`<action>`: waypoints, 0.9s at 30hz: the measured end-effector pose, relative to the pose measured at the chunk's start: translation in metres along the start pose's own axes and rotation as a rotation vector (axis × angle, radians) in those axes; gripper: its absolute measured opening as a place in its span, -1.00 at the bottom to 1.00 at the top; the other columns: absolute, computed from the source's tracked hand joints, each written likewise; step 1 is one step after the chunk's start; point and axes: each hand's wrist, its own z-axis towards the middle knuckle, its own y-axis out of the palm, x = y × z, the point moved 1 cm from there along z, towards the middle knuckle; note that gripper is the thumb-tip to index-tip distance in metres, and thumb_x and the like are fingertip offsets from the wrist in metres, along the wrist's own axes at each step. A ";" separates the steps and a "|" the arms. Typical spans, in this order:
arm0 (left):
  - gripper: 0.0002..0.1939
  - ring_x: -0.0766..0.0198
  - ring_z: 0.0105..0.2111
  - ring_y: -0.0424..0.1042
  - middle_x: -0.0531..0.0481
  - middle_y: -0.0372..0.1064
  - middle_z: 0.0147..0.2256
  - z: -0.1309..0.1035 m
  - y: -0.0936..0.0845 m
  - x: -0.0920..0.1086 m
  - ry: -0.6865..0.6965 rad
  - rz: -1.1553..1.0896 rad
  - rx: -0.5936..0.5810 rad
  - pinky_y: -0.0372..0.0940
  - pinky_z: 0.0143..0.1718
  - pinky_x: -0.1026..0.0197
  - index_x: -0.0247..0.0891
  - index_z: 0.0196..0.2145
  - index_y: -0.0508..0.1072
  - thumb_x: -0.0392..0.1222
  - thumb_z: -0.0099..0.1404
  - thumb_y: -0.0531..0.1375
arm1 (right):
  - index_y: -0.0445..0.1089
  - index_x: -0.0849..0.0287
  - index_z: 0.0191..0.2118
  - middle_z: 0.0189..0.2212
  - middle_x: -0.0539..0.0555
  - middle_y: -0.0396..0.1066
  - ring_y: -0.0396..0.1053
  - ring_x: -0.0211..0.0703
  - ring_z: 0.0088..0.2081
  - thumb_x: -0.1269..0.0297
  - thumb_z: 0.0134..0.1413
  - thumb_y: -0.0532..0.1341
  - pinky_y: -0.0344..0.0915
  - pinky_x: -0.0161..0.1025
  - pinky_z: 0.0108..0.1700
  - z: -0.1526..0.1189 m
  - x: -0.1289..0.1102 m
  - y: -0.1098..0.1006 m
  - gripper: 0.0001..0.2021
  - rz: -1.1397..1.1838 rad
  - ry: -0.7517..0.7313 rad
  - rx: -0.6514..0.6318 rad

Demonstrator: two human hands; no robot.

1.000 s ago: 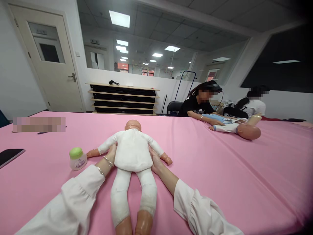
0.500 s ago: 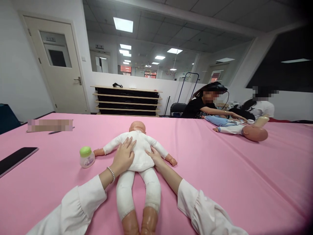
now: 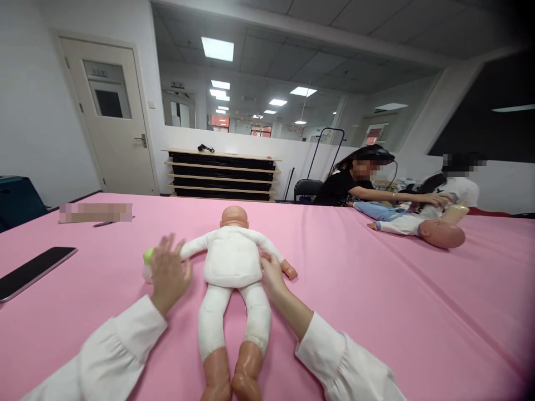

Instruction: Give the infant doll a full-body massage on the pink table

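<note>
A baby doll [image 3: 232, 259] with a white cloth body and brown plastic head, hands and feet lies face down on the pink table cover, its head away from me. My right hand [image 3: 272, 274] rests against the right side of its torso, fingers partly tucked under the doll's arm. Off to the left, my left hand [image 3: 170, 274] is raised with fingers spread, somewhat blurred. It partly covers a small jar [image 3: 148, 266] with a green lid, near the doll's left-side arm; whether it touches the jar I cannot tell.
On the left lie a phone [image 3: 37, 272], a pen [image 3: 109, 221] and a blurred-out flat item [image 3: 96, 213]. At the right, a co-worker [image 3: 345, 181] reaches over another doll [image 3: 438, 233] beside a bottle [image 3: 455, 213]. A second person [image 3: 455, 186] sits behind.
My left hand has lifted off the doll's back and moved left to the jar. My right hand stays at the doll's side. The co-worker's hand has shifted right.
</note>
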 end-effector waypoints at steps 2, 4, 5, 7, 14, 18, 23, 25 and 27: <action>-0.40 -0.14 0.25 -0.25 -0.32 -0.19 0.24 -0.003 -0.008 -0.028 -0.164 0.056 0.058 -0.21 0.16 -0.27 -0.36 0.16 0.09 -0.19 0.17 0.08 | 0.29 0.17 -0.18 -0.12 0.15 0.37 0.33 -0.06 -0.06 0.34 -0.22 0.13 0.27 -0.17 -0.03 -0.011 -0.013 0.003 -0.66 0.067 0.001 0.050; -0.35 -0.16 0.19 -0.06 -0.40 -0.10 0.19 -0.005 -0.007 -0.048 -0.312 -0.004 -0.015 0.04 0.06 -0.21 -0.44 0.19 -0.02 -0.17 0.20 0.04 | 0.29 0.16 -0.21 -0.07 0.10 0.33 0.27 -0.13 0.03 0.41 -0.25 0.13 0.18 -0.22 0.08 -0.020 -0.024 0.016 -0.67 0.194 0.058 -0.028; -0.34 -0.14 0.14 0.06 -0.42 -0.02 0.16 -0.005 -0.005 -0.052 -0.345 -0.041 -0.056 0.14 0.00 -0.16 -0.46 0.21 -0.07 -0.17 0.21 0.03 | 0.29 0.17 -0.22 -0.06 0.11 0.33 0.26 -0.15 0.04 0.42 -0.24 0.12 0.16 -0.23 0.10 -0.025 -0.028 0.025 -0.68 0.272 0.135 -0.120; -0.35 -0.06 0.01 0.24 -0.37 0.14 0.08 -0.007 -0.004 -0.048 -0.279 -0.073 -0.095 0.23 -0.10 -0.07 -0.45 0.22 -0.09 -0.18 0.23 0.01 | 0.29 0.23 -0.24 -0.06 0.17 0.34 0.29 -0.16 0.03 0.41 -0.18 0.08 0.15 -0.22 0.11 -0.032 -0.029 0.046 -0.73 0.408 0.384 -0.314; -0.49 0.03 -0.07 0.28 0.07 0.18 0.12 -0.024 -0.021 0.027 0.483 0.082 -0.170 0.13 -0.14 0.00 0.16 0.06 0.28 -0.36 0.24 -0.02 | 0.36 0.00 -0.21 -0.02 0.10 0.34 0.13 -0.04 0.16 -0.12 0.02 -0.07 0.08 0.01 0.16 -0.052 -0.006 0.089 -0.58 0.460 0.419 -0.590; -0.52 0.06 -0.10 0.31 0.04 0.22 0.10 -0.027 -0.019 0.033 0.436 0.032 -0.198 0.16 -0.16 0.04 0.12 0.05 0.30 -0.33 0.24 0.00 | 0.36 0.03 -0.26 0.00 0.10 0.33 0.11 -0.08 0.18 -0.13 0.04 -0.14 0.03 -0.03 0.20 -0.054 -0.005 0.086 -0.53 0.470 0.404 -0.669; -0.41 0.04 0.01 0.26 -0.19 0.15 0.12 -0.019 -0.004 -0.003 -0.111 -0.180 -0.179 0.26 -0.10 0.03 -0.23 0.21 0.00 -0.18 0.23 0.02 | 0.29 0.16 -0.14 0.07 0.15 0.25 0.13 -0.16 0.17 0.04 0.13 -0.15 -0.05 -0.07 0.23 -0.052 -0.027 0.077 -0.58 0.554 0.549 -0.554; -0.31 0.00 0.06 0.21 -0.27 0.11 0.11 -0.017 0.000 -0.022 -0.331 -0.224 -0.157 0.24 -0.03 0.00 -0.34 0.22 -0.07 -0.09 0.20 0.06 | 0.22 0.23 -0.03 0.15 0.20 0.14 0.14 -0.20 0.16 0.07 0.16 -0.18 -0.03 -0.11 0.22 -0.052 -0.038 0.075 -0.55 0.587 0.553 -0.556; -0.29 -0.06 0.11 0.13 -0.34 0.10 0.10 -0.016 0.001 -0.033 -0.424 -0.196 -0.118 0.19 0.03 -0.06 -0.41 0.21 -0.05 -0.06 0.19 0.07 | 0.14 0.30 0.05 0.20 0.24 0.03 0.14 -0.23 0.16 0.10 0.18 -0.21 0.00 -0.18 0.21 -0.051 -0.046 0.072 -0.52 0.616 0.544 -0.563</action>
